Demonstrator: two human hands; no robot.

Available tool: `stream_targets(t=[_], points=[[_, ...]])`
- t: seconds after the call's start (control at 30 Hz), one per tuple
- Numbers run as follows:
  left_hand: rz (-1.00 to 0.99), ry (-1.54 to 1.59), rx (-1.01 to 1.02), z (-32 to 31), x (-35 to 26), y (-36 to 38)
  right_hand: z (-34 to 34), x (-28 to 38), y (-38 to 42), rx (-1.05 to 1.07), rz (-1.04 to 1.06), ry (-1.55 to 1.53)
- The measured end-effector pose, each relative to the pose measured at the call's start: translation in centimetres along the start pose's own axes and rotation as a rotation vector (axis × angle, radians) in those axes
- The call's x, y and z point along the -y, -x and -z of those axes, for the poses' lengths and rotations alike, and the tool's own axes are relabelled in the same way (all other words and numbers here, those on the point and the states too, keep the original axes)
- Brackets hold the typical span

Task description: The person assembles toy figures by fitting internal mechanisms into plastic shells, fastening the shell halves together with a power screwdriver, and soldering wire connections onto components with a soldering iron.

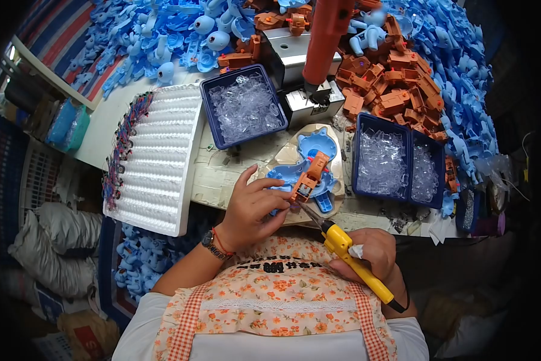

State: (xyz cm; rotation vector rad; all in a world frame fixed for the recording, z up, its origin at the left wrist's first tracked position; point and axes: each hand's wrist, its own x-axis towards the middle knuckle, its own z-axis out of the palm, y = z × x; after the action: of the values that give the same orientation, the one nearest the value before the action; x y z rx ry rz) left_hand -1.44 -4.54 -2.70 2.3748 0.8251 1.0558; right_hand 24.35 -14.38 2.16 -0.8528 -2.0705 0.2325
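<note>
Here's the orange box (311, 174), centre of the frame, lying over the blue shells (317, 144) on a cream plate (287, 151). My left hand (252, 207) is right at its lower end, fingertips bunched close there; whether they pinch the box or something small beside it, I can't tell. And in from the lower right comes the iron (341, 242), my right hand (373, 251) wrapped firmly round its yellow handle, the tip slanting up to that same end of the box! Just above left, a bin (207, 103) of clear pieces; on the right, a split bin (410, 157) with more. White tray (168, 150) at left, wires (123, 150) along its edge. Up top hangs a red tool (326, 45), with orange parts (397, 90) piled upper right and blue parts (156, 36) upper left.
</note>
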Motion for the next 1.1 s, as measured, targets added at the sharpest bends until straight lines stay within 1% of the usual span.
stream_targets(t=[0.13, 0.23, 0.33, 0.4, 0.43, 0.53, 0.67, 0.73, 0.77, 0.83, 0.87, 0.9, 0.93, 1.0, 1.03, 1.07, 1.1], points=[[-0.006, -0.008, 0.003, 0.0, 0.0, 0.0, 0.1, 0.0, -0.1, 0.021, 0.013, 0.014], [-0.012, -0.009, 0.000, 0.0, 0.0, 0.0, 0.2, 0.2, 0.0, -0.019, -0.004, 0.023], [-0.007, -0.032, 0.006, 0.0, 0.0, -0.1, 0.8, 0.5, -0.1, -0.046, -0.047, -0.031], [-0.006, -0.030, 0.008, 0.0, 0.0, -0.1, 1.0, 0.6, 0.1, -0.079, -0.081, 0.017], [-0.005, -0.027, 0.010, 0.1, 0.0, -0.1, 1.1, 0.7, 0.2, -0.074, -0.081, 0.053], [0.000, -0.023, 0.001, 0.1, -0.2, -0.1, 1.1, 0.6, 0.3, -0.030, -0.092, 0.022], [0.004, -0.021, 0.004, 0.0, -0.3, -0.2, 1.0, 0.4, 0.9, -0.026, -0.078, 0.035], [-0.011, -0.044, -0.009, 0.1, -0.4, -0.2, 0.4, -0.1, 2.5, -0.153, -0.174, -0.098], [-0.010, -0.044, -0.009, 0.1, -0.4, -0.3, 0.0, 0.0, 3.3, -0.240, -0.312, -0.229], [-0.010, -0.042, -0.005, 0.1, -0.4, -0.4, -1.3, 0.9, 4.0, -0.480, -0.604, -0.564], [-0.010, -0.042, -0.005, 0.1, -0.4, -0.3, -1.4, 0.8, 3.4, -0.546, -0.663, -0.658], [-0.006, -0.036, -0.012, 0.0, -0.4, -0.3, -1.8, 0.3, 3.4, -0.622, -0.675, -0.641], [-0.003, -0.030, -0.020, 0.0, -0.4, -0.2, -2.1, -0.6, 4.2, -0.694, -0.686, -0.814], [0.003, -0.018, -0.026, -0.1, -0.4, -0.2, -1.8, -0.8, 3.8, -0.715, -0.717, -1.073], [0.007, -0.005, -0.031, -0.1, -0.4, -0.3, -2.2, -0.9, 3.7, -0.828, -0.758, -1.102], [0.006, -0.005, -0.030, -0.1, -0.4, -0.3, -2.3, -0.9, 3.4, -0.829, -0.757, -1.103], [0.020, 0.005, -0.037, -0.1, -0.4, -0.3, -2.4, -0.9, 3.2, -0.866, -0.773, -1.022]])
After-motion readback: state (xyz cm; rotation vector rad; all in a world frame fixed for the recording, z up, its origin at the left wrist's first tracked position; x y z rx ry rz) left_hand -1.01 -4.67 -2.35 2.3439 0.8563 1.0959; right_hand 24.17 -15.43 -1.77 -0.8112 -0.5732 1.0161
